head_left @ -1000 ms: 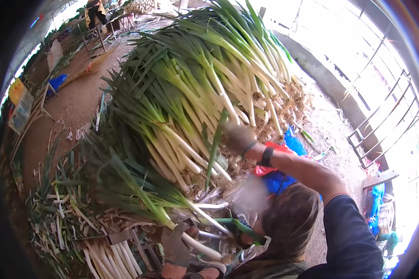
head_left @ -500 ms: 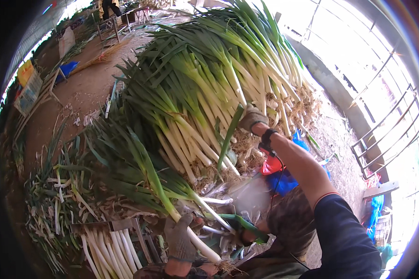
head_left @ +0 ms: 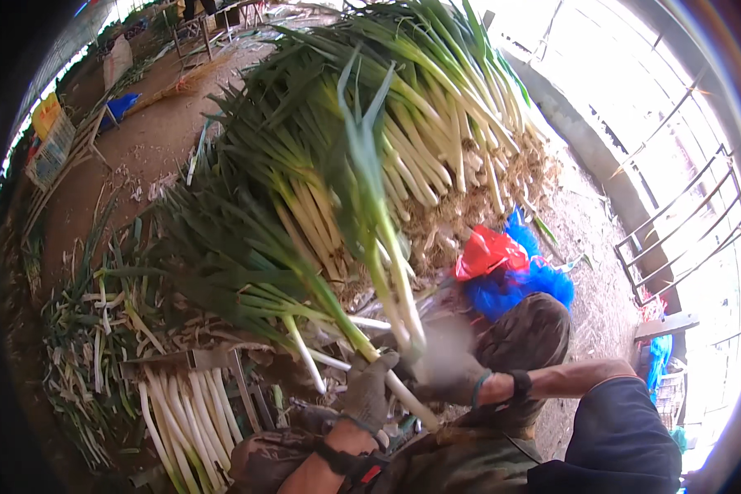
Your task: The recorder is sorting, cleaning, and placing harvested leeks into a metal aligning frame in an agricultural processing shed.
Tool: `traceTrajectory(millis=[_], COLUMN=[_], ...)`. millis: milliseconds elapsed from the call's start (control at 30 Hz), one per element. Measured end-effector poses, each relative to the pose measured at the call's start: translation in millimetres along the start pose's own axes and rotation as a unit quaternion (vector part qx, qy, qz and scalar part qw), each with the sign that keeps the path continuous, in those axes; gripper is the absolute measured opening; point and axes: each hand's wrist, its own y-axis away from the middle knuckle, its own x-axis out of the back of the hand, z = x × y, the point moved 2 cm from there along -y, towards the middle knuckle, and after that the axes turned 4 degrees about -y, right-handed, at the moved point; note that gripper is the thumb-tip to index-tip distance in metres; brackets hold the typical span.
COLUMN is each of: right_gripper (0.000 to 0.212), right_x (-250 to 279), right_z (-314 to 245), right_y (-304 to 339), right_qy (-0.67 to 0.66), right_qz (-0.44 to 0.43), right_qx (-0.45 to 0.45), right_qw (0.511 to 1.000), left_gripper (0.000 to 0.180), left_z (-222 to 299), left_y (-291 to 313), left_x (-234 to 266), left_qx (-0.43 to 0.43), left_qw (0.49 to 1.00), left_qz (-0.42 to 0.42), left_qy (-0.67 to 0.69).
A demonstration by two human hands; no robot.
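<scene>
My left hand (head_left: 367, 390), in a knitted work glove, is closed around the white shaft of a leek (head_left: 352, 333). The leaves of this leek stretch up and left over the heap. Beside it, my gloved right hand (head_left: 461, 379) is smeared by motion at the lower ends of two leeks (head_left: 389, 251), which seem to be in its grip; their green tops rise in front of the big heap. Loose leeks (head_left: 306, 356) with white stems lie just left of my left hand. The root ends at my right hand are lost in blur.
A large heap of leeks (head_left: 461, 123) fills the middle and far side. White-stemmed leeks (head_left: 181, 420) rest in a metal frame (head_left: 251, 387) at lower left, beside scattered leaf trimmings (head_left: 74, 346). Red plastic (head_left: 487, 251) and blue netting (head_left: 523, 288) lie right of my knee.
My right hand has come back from the heap toward my left hand, and two leeks now stand upright by it. My left hand has shifted up and right with its leek.
</scene>
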Motion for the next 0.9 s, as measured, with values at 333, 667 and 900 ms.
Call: traceTrajectory(millis=[333, 667, 900], right_gripper=[0.051, 0.065, 0.052], right_x=[29, 35, 58], right_z=[-46, -27, -73], right_y=[30, 69, 36], right_qy=[-0.494, -0.481, -0.488], right_qz=[-0.173, 0.231, 0.312], right_qx=[-0.127, 0.059, -0.009], right_qw=[0.843, 0.844, 0.815], left_gripper=[0.025, 0.03, 0.032], left_z=[-43, 31, 2], left_y=[25, 127, 52], left_x=[24, 18, 126], left_qx=[-0.029, -0.104, -0.206], left_qw=[0.984, 0.993, 0.922], left_qz=[0.129, 0.03, 0.285], left_qy=[-0.119, -0.036, -0.16])
